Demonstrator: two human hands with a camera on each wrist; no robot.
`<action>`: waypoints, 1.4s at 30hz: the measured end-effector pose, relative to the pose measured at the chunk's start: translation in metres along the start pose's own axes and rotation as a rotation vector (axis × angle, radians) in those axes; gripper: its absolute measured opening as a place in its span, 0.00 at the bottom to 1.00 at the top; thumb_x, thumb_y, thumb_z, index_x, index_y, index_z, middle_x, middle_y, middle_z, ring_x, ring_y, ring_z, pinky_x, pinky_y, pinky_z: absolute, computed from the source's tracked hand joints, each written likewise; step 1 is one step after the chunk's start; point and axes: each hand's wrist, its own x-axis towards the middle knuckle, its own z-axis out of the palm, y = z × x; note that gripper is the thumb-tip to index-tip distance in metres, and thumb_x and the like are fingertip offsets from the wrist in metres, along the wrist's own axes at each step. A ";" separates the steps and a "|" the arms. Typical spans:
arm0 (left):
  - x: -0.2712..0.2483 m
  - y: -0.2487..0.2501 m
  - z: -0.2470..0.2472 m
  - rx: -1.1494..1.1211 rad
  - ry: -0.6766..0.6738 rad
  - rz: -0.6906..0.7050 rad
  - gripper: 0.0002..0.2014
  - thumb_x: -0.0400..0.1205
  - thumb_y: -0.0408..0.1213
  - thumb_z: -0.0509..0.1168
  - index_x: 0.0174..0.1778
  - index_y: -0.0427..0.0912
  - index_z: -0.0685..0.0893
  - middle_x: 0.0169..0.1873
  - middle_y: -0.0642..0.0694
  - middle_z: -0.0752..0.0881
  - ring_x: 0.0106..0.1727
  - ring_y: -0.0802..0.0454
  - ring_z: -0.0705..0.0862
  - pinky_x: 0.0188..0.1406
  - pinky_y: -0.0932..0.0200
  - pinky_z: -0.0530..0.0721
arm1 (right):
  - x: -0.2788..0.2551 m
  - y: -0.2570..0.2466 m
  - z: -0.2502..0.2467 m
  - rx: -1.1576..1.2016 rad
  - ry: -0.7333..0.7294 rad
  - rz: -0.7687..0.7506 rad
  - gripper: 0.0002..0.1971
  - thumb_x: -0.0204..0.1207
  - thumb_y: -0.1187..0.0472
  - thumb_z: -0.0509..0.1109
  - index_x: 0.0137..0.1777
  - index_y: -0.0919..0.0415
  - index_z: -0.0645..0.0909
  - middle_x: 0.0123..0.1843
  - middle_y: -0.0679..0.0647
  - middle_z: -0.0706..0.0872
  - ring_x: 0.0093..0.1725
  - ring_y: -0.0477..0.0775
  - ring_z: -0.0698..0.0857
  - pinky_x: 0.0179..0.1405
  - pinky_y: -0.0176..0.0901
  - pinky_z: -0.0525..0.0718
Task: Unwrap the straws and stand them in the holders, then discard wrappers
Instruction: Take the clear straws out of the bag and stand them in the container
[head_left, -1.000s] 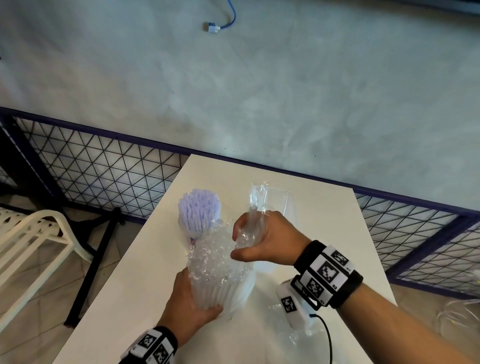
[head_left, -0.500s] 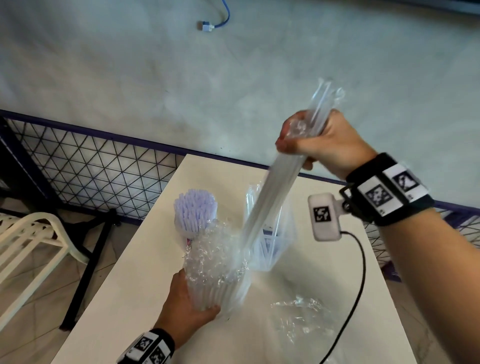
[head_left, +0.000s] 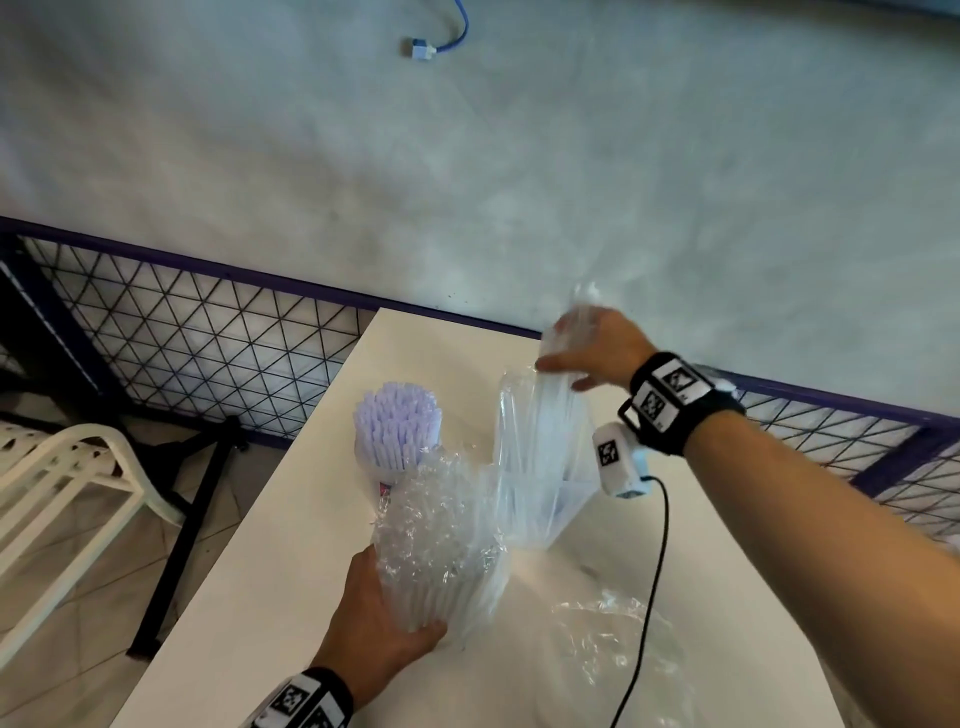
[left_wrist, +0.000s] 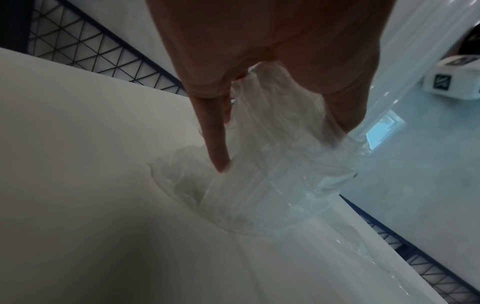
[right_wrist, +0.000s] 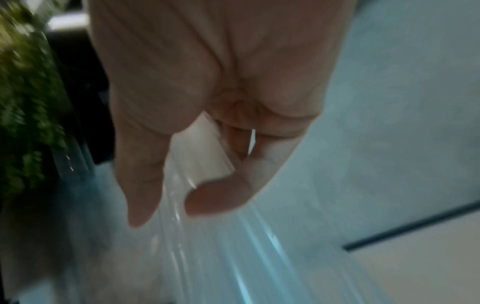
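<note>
clear plastic is dominating the work area. we are gripping the wrapped straw bundle (head_left: 436, 551) with our left hand (head_left: 382, 618); the fingers are curling round its lower part from the left, and the thumb is pressing across its front. in the left wrist view one finger (left_wrist: 215, 131) is lying straight down along the crinkled film while the rest of that hand is wrapping the bundle (left_wrist: 265, 164). the bundle is standing upright with its base on the white table (head_left: 260, 597), near the front of it, and its crinkled wrapper top is opening upward.

we are holding a small bunch of clear straws (head_left: 540, 415) with our right hand (head_left: 592, 348); the fingers are curled together round the upper ends, and the thumb (right_wrist: 218, 197) is closing against them in the right wrist view. the straws are reaching down into the clear holder (head_left: 550, 483), which is standing on the table just behind and to the right of the wrapped bundle. whether their lower ends are touching the holder's floor we cannot tell.

we are also seeing a second holder filled with pale purple straws (head_left: 397, 426), standing upright just behind and to the left of the wrapped bundle. a loose crumpled wrapper (head_left: 613, 644) is lying flat on the table to the right of our left hand. a black cable (head_left: 657, 561) is running from the right wrist device down across the table. a metal mesh fence (head_left: 197, 353) is standing beyond the table, and a white chair (head_left: 62, 478) is sitting at the left.
</note>
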 end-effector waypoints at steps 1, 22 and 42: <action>-0.001 0.000 0.000 -0.004 0.006 -0.006 0.49 0.56 0.58 0.83 0.72 0.55 0.70 0.64 0.62 0.77 0.66 0.66 0.78 0.69 0.60 0.76 | 0.002 0.010 0.009 -0.001 -0.055 0.051 0.42 0.58 0.59 0.89 0.73 0.58 0.75 0.66 0.55 0.81 0.55 0.57 0.88 0.39 0.51 0.93; -0.006 0.013 -0.003 -0.108 0.051 0.016 0.51 0.54 0.54 0.84 0.67 0.77 0.59 0.66 0.62 0.73 0.66 0.74 0.74 0.66 0.64 0.72 | 0.034 0.014 0.054 -0.909 -0.246 -0.252 0.25 0.79 0.38 0.66 0.76 0.36 0.70 0.81 0.46 0.70 0.81 0.53 0.67 0.77 0.59 0.69; -0.006 0.020 -0.005 -0.117 0.028 -0.012 0.50 0.53 0.55 0.83 0.63 0.84 0.57 0.66 0.61 0.73 0.66 0.74 0.74 0.65 0.63 0.71 | 0.016 0.021 0.039 -0.809 -0.093 -0.408 0.13 0.73 0.55 0.70 0.57 0.52 0.77 0.60 0.49 0.76 0.61 0.58 0.77 0.61 0.55 0.78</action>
